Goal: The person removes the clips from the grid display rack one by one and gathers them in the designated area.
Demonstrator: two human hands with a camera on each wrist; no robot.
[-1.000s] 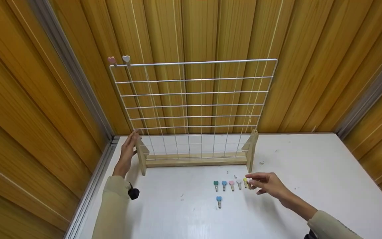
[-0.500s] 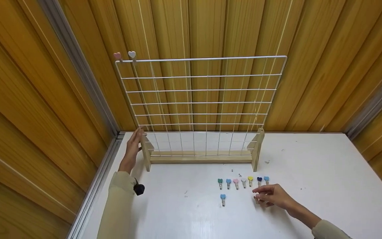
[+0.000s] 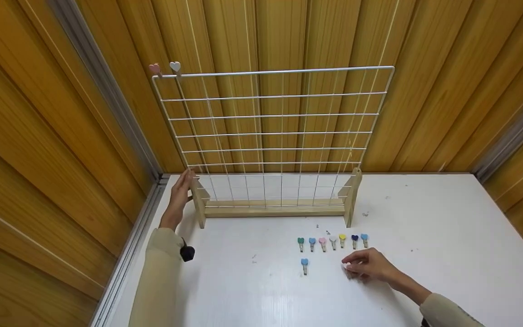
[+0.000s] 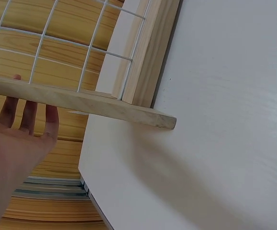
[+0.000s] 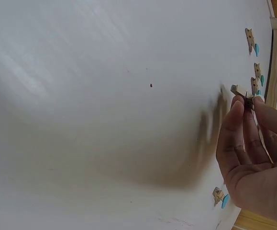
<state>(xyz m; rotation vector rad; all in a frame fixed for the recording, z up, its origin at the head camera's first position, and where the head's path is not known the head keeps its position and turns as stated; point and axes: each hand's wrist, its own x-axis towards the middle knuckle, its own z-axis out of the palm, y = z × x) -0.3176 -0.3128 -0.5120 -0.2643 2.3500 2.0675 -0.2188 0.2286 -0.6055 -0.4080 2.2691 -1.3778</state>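
Observation:
My left hand [image 3: 178, 195] grips the left wooden side [image 4: 66, 99] of a stand that holds up a white wire grid [image 3: 282, 116]. In the left wrist view several fingers reach round that side piece. My right hand [image 3: 372, 265] pinches a small wooden clothespin [image 5: 243, 93] between thumb and fingers, low over the table; a white heart [image 3: 346, 266] shows at its fingertips in the head view. Just beyond it lies a row of heart clothespins: green [image 3: 301, 244], light blue, pink, white, yellow [image 3: 342, 240], dark blue [image 3: 355, 241] and light blue [image 3: 364, 240].
One light blue heart clothespin [image 3: 304, 266] lies nearer than the row. A pink heart clothespin [image 3: 154, 69] and a white one [image 3: 175, 67] sit on the grid's top left. Small dark specks mark the white table [image 3: 425, 227]. Wood-look panels [image 3: 279, 27] rise close behind the grid.
My right hand has moved from beside the yellow clothespin to nearer the front right, uncovering the dark blue and light blue ones, and now pinches a white heart clothespin. My left hand keeps its grip.

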